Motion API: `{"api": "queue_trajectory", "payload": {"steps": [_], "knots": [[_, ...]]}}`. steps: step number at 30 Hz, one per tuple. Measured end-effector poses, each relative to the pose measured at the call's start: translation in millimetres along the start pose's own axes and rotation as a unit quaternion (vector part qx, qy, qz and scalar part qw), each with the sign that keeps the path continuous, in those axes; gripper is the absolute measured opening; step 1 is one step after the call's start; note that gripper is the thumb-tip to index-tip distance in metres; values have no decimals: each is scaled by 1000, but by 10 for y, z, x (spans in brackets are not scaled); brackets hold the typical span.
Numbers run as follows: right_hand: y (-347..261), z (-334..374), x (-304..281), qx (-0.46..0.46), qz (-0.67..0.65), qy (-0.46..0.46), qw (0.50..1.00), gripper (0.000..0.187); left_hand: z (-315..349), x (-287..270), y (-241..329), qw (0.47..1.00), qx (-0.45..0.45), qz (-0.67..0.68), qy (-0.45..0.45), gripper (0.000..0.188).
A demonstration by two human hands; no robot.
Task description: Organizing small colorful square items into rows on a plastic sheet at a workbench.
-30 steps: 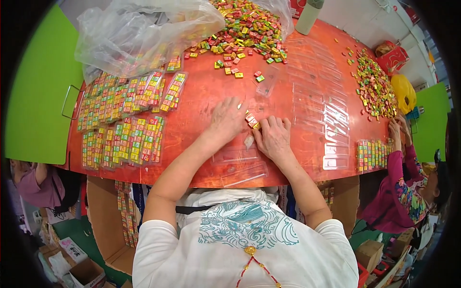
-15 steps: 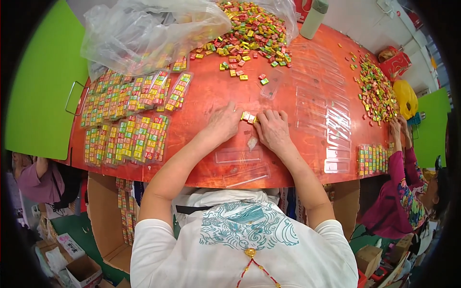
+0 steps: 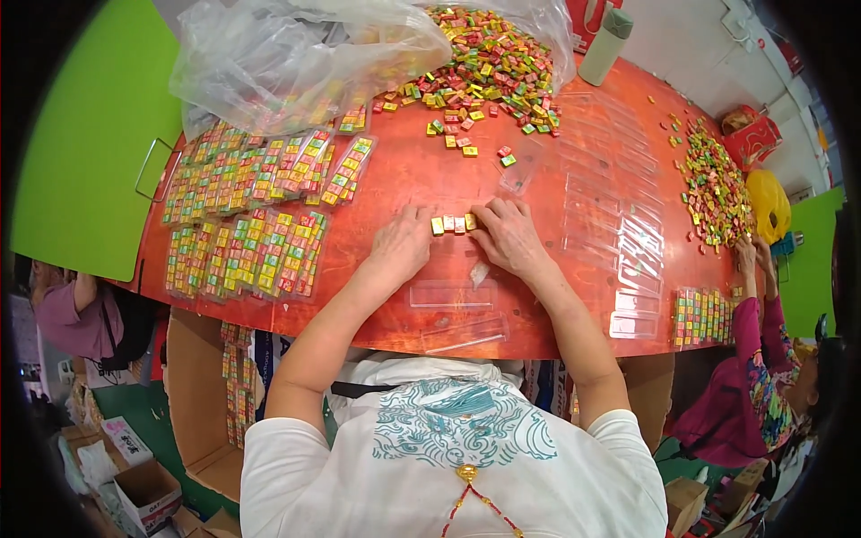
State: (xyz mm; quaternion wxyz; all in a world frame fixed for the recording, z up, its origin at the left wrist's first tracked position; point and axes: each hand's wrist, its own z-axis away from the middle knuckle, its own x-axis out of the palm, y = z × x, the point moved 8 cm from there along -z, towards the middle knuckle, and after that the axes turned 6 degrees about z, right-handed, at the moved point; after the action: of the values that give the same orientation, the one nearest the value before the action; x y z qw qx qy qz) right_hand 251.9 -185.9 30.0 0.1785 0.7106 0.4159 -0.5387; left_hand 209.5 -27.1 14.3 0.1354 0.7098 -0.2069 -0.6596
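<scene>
A short row of several small wrapped sweets [image 3: 454, 224], with white, red and yellow showing, lies across the red table in front of me. My left hand [image 3: 404, 240] has its fingers at the row's left end. At the other end the fingertips of my right hand [image 3: 513, 235] press in, so the row is squeezed between both hands. Below them lie a clear plastic tray [image 3: 451, 294], a second clear tray [image 3: 465, 334] nearer the table edge, and a small crumpled clear scrap [image 3: 480, 273].
Filled trays of sweets [image 3: 247, 255] stack at left beside a large clear bag [image 3: 305, 63]. A heap of loose sweets [image 3: 489, 67] is at the back, near a pale green bottle [image 3: 605, 47]. Clear trays [image 3: 639, 260] lie at right, where a co-worker [image 3: 753, 359] handles another heap [image 3: 715, 193].
The row between my hands has turned from slanted to nearly level and looks longer, with more sweets showing. My hands have spread slightly apart. The whole view has shifted a little.
</scene>
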Motion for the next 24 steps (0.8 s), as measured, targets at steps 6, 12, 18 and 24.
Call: {"api": "queue_trajectory", "payload": {"steps": [6, 12, 18, 24], "knots": [[79, 104, -41, 45, -4, 18, 999, 36, 2, -117, -16, 999, -21, 19, 32, 27], [6, 19, 8, 21, 24, 30, 999, 31, -78, -78, 463, 982, 159, -18, 104, 25], [138, 152, -39, 42, 40, 21, 998, 24, -246, 208, 563, 981, 169, -55, 84, 26], [188, 251, -121, 52, 53, 41, 996, 25, -280, 282, 601, 975, 192, -67, 91, 26]]}}
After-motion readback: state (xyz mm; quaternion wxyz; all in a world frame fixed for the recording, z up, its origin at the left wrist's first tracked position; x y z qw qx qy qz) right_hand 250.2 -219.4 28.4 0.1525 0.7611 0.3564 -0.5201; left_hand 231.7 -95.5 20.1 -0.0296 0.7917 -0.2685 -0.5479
